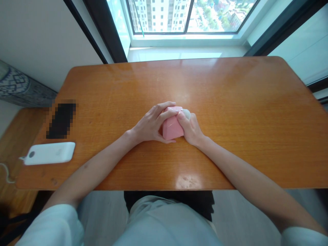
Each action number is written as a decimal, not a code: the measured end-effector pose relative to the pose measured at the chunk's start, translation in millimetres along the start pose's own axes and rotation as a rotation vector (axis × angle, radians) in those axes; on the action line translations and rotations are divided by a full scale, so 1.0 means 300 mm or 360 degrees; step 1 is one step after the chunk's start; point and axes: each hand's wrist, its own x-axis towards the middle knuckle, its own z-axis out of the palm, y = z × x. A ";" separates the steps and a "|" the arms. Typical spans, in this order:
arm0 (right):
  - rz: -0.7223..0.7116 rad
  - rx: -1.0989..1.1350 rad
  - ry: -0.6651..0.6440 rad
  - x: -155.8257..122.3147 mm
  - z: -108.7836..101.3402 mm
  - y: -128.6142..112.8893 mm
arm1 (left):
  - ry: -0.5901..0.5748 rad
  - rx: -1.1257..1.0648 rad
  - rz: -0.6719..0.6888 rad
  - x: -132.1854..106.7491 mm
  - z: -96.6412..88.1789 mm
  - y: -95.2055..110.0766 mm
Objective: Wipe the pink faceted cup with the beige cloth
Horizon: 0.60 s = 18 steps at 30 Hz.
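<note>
A pink, angular box-like object (173,128) is between my two hands over the middle of the table; its exact kind does not show. My left hand (154,121) wraps it from the left, fingers over the top and far side, thumb along the near side. On the right, my right hand (192,129) is closed, its thumb against the pink object. A pale, rounded piece (187,114) shows at the right hand's fingers, touching or very close to the pink body. Whether the two are joined cannot be seen.
The glossy wooden table (243,112) reaches back to a window sill (176,54). At the left lie a white power strip-like device (51,153) with a cable and a pixelated dark rectangle (60,120). A patterned fabric item (25,85) stands beyond the left edge.
</note>
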 end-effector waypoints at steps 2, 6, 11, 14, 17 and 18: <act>-0.0040 -0.0060 0.0017 -0.001 0.000 -0.001 | 0.0013 -0.0017 -0.0045 0.009 -0.002 0.017; -0.0196 -0.0184 -0.0003 -0.006 -0.004 0.007 | 0.0055 -0.0124 -0.0126 0.031 -0.002 0.047; -0.0523 -0.0453 -0.0057 -0.005 -0.002 0.016 | 0.0065 -0.0472 -0.0461 0.040 -0.004 0.076; -0.0645 -0.0695 0.0001 -0.004 0.004 0.019 | -0.0029 -0.0666 -0.0664 0.036 -0.006 0.084; -0.0663 -0.0841 0.0035 -0.011 0.008 0.024 | -0.0023 -0.0722 -0.0677 0.028 -0.001 0.078; -0.0665 -0.0870 0.0047 -0.013 0.009 0.026 | -0.0006 -0.0716 -0.0657 0.025 0.002 0.073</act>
